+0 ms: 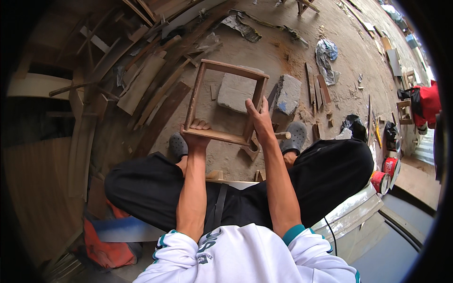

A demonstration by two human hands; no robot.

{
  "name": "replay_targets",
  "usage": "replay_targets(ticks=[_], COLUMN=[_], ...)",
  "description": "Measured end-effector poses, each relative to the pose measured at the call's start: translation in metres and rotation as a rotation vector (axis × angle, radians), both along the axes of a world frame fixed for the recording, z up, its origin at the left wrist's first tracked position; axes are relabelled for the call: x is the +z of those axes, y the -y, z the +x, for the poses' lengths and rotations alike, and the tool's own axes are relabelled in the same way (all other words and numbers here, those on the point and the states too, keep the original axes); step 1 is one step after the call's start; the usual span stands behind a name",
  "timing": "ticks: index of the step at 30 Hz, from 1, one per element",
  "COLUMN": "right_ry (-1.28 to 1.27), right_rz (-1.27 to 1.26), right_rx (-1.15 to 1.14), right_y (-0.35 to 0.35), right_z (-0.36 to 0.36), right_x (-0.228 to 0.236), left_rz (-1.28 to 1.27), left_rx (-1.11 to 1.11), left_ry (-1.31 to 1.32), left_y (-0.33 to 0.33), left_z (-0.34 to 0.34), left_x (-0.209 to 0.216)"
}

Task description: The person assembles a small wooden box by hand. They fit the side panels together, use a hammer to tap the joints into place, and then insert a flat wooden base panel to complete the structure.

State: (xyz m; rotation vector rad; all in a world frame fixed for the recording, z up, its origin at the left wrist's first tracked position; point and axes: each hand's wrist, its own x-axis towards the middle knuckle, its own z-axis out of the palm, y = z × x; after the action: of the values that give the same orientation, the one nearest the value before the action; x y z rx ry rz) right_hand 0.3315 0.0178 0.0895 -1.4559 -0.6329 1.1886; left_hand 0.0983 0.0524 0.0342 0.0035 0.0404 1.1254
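Frame (223,136), wooden and four-sided, is held over the floor (349,96), a grey block (236,90) showing through its opening. The left hand (193,138) grasps its near left corner, while the right hand (261,120) clasps its right side, thumb inward; a second block (287,93) lies to the right.

At 7 o'clock on the frame (224,136), its rail hides part of the left hand (194,140); at 4, some right hand (261,121) fingers are hidden. The top edge cuts off woodwork (309,5) at 1, the bottom edge the shirt (250,254) at 6
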Motion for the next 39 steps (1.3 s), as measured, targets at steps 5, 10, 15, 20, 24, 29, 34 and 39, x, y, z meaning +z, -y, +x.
replay_targets(ticks=[5,10,15,20,24,29,34,39], right_ry=[-0.273,-0.201,-0.016,0.028,0.103,0.166,0.159,0.208], right_rz=[-0.050,0.000,-0.037,-0.073,-0.109,-0.025,-0.039,0.026], right_rx=[-0.109,-0.008,0.060,0.083,0.132,0.174,0.178,0.208], right_y=[0.004,0.000,0.010,0.027,0.028,0.027,0.028,0.027], right_z=[-0.006,0.020,0.020,0.035,0.051,0.071,0.075,0.079], right_x=[0.004,-0.012,0.007,0.011,0.025,0.009,0.003,0.001], left_rz=[-0.093,-0.065,0.099,0.035,-0.049,-0.022,-0.054,-0.059], left_rx=[-0.105,-0.236,-0.136,-0.253,-0.231,-0.210,-0.172,-0.165], left_ry=[-0.332,-1.127,-1.367,-1.251,-1.184,-1.189,-1.238,-1.251], left_y=[0.005,-0.013,-0.005,-0.001,0.003,0.004,0.005,0.005], left_z=[-0.009,-0.020,0.007,0.027,0.044,0.057,0.062,0.063], left_x=[0.029,0.060,0.059,0.049,0.048,0.051,0.041,0.051])
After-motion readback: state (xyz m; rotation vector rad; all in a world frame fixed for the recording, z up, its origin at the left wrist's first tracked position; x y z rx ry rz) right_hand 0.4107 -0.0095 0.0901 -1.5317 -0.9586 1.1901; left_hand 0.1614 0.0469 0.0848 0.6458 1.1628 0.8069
